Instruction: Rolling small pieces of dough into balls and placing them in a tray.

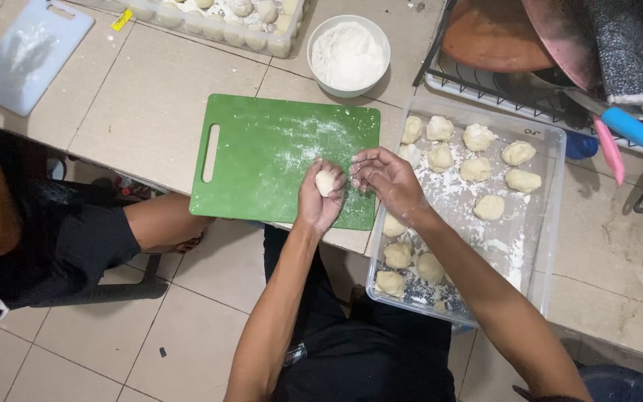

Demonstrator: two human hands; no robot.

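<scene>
- One small dough ball [325,182] sits in the left hand [320,199], whose fingers curl up around it, cupping it over the lower right part of the green cutting board [262,160].
- One right hand [385,179] hovers just beside the ball, fingers loosely spread and bent, tips near the dough but holding nothing.
- One clear plastic tray [552,216] lies to the right on the tiled worktop [143,97], dusted with flour; about thirteen dough pieces [489,207] show in it (a few are partly hidden by the right forearm, so the count is rough).
- One white bowl of flour [348,53] stands above the board.
- One second tray of dough [217,18] sits at the top edge, cut off by the frame, so its count cannot be told.
- One pale blue cutting board [27,56] lies at the top left.
- One other person [46,231] in dark clothes sits to the left.
</scene>
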